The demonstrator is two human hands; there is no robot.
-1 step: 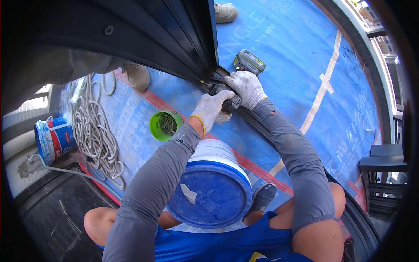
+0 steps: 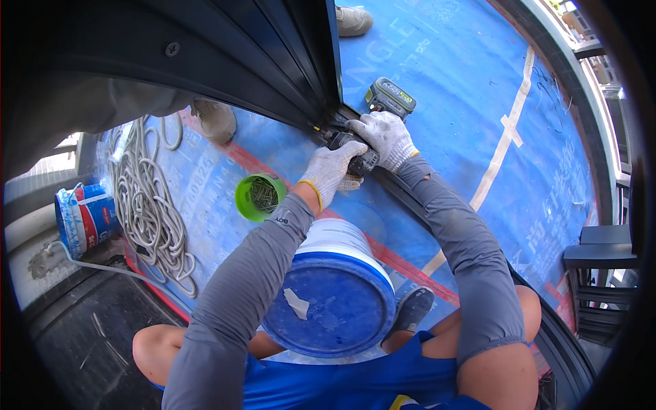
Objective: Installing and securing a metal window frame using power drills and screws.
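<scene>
Both my gloved hands are closed on a cordless drill (image 2: 363,162) with a black body and a grey-green battery. My right hand (image 2: 385,139) wraps the handle, below the battery. My left hand (image 2: 331,168) wraps the motor end, its thumb across the top and fingers underneath. The drill's nose points at the foot of an upright black metal profile (image 2: 294,68), where it meets a black rail (image 2: 403,193) along the floor. The bit's tip is too small to make out. Left of my left hand stands a bright green cup (image 2: 242,198) holding many loose screws (image 2: 263,194).
A white bucket with a blue lid (image 2: 335,311) stands between my knees. Pale rope (image 2: 147,198) lies heaped at left beside a blue-and-red pail (image 2: 85,217). Another person's shoes (image 2: 214,119) are close to the black profile. Blue sheeting (image 2: 451,96) covers the floor.
</scene>
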